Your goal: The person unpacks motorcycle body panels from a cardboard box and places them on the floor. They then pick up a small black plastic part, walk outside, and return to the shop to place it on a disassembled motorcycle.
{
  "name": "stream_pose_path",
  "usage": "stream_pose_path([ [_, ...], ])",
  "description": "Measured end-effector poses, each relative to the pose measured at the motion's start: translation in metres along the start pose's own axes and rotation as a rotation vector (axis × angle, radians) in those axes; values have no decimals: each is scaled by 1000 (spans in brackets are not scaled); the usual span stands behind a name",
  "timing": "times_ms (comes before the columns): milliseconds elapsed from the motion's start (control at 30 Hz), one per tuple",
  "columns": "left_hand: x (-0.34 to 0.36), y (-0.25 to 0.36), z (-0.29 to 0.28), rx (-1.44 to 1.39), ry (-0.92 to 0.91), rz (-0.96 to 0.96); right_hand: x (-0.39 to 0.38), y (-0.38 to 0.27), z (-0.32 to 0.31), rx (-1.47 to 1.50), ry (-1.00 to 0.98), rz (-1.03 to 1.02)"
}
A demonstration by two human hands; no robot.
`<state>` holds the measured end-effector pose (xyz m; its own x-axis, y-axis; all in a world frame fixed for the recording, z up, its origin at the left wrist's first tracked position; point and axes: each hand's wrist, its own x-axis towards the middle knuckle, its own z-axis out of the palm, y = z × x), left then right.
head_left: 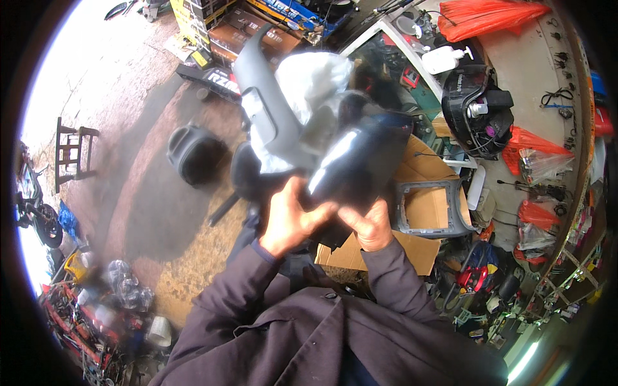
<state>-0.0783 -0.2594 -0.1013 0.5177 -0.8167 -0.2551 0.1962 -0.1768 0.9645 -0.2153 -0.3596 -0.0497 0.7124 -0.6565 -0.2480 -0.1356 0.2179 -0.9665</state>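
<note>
Head view: both hands look clamped on a glossy dark shell (370, 151), left hand (286, 222) and right hand (370, 226) side by side at its near edge, thumbs pointing at each other and almost meeting. Most of the fingers are hidden, and the shell's kinda blurry. It's held up in front of a dark jacket (322, 328). Past the left hand there's a curved grey panel (270, 96) beside a white bag (315, 77). Off to the right, a grey frame (460, 212) sits on some cardboard (412, 254), with a white pump bottle (443, 60) farther up
</note>
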Motion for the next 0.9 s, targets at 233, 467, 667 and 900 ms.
stream_pose_path([
  [233, 0, 4, -5, 85, -28, 4, -1, -3, -3, -43, -65, 36],
  [467, -3, -5, 2, 174, 72, 175, -2, -4, -12, -132, -46, 57],
  [667, 9, -21, 2, 360, 70, 264, -5, 48, -22, -176, 128, 128],
  [900, 91, -59, -9, 785, 94, 369, -47, 119, -50, -345, 208, 324],
])
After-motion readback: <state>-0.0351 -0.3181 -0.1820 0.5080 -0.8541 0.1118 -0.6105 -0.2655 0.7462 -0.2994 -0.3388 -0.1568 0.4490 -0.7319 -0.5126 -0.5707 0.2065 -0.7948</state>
